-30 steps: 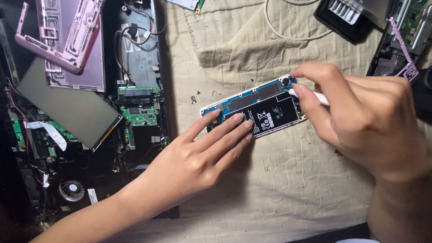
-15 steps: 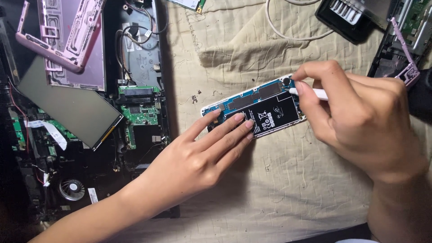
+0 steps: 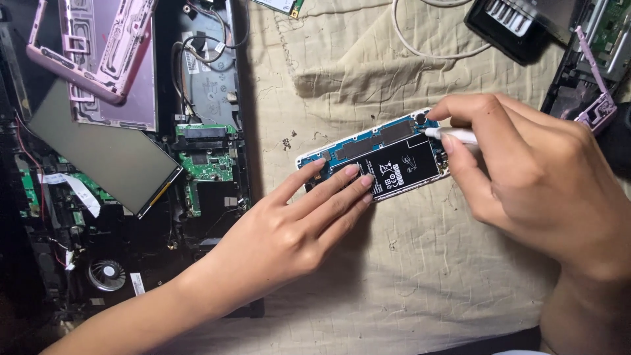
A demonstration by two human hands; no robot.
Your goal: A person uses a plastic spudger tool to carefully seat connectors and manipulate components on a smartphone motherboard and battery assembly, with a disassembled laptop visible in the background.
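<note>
An opened white-framed smartphone with its back cover off (image 3: 381,161), showing a black battery and a blue circuit board, is laid slantwise on a wrinkled beige cloth (image 3: 407,276) near the middle of the scene. The left hand (image 3: 296,230) is spread flat, its fingertips (image 3: 352,169) pressed onto the near-left part of the phone to keep it pinned. The right hand (image 3: 532,177) is closed around a slim white tool (image 3: 453,135), pinched between thumb and fingers, with the tip set at the phone's far-right corner beside a small round camera part. To the left, a dismantled black laptop base with green boards and a small fan (image 3: 131,217) is seen, a pink plastic frame (image 3: 92,59) lying on its far end. For this step, the tool is best held steady on its spot with light, even pressure, while the phone is kept from sliding by the flat hand.
</note>
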